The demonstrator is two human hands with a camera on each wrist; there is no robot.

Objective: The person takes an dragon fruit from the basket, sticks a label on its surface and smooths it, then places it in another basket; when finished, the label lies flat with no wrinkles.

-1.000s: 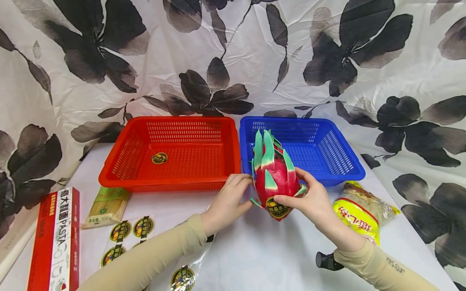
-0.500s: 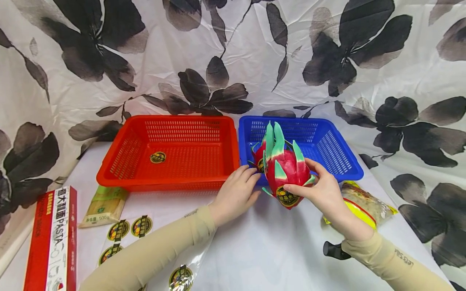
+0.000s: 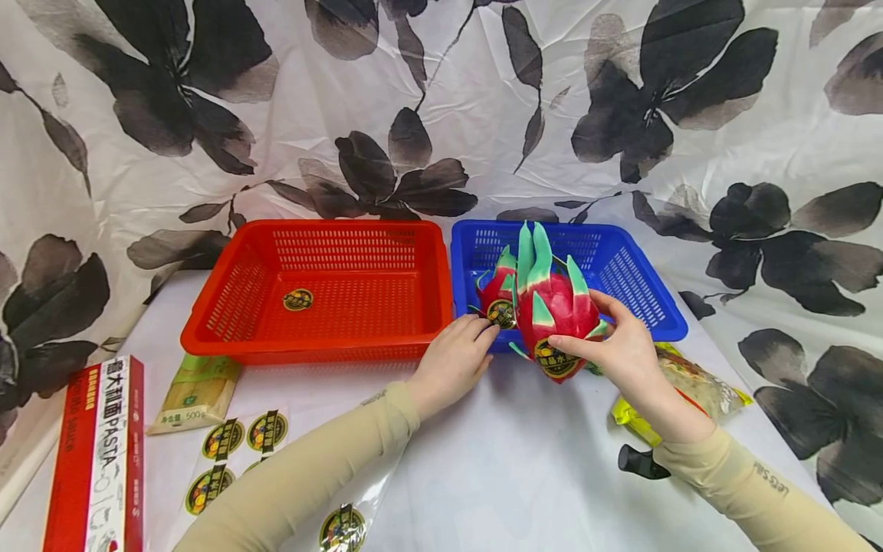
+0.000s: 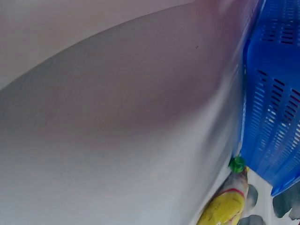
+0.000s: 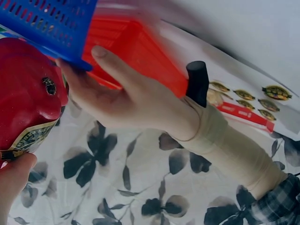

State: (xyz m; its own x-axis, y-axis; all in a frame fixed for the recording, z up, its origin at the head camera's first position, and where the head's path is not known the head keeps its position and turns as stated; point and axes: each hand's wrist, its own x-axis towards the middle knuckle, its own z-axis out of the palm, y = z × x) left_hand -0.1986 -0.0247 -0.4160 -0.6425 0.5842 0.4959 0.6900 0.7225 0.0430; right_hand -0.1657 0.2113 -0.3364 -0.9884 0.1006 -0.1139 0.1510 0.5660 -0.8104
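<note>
My right hand (image 3: 621, 349) holds a red dragon fruit (image 3: 559, 307) with green leaf tips over the near side of the blue basket (image 3: 665, 326). Its thumb lies on the fruit's round black-and-gold sticker (image 3: 557, 359). In the right wrist view that thumb (image 5: 21, 176) and the fruit (image 5: 26, 89) show at the left edge. A second dragon fruit (image 3: 498, 287), also stickered, sits in the basket's left end. My left hand (image 3: 451, 366) is at the basket's near left corner, thumb apart and fingers extended in the right wrist view; they seem to touch the rim.
A red basket (image 3: 313, 349) with one sticker (image 3: 298, 300) inside stands left of the blue one. Nearer lie a pasta box (image 3: 96, 460), a noodle pack (image 3: 196, 391) and a sticker sheet (image 3: 276, 475). At right are a yellow bag (image 3: 704, 383) and a black cylindrical piece (image 3: 641, 461).
My right hand has carried the dragon fruit to the right and slightly away from me, uncovering the second fruit. My left hand has shifted a little right, to the blue basket's corner.
</note>
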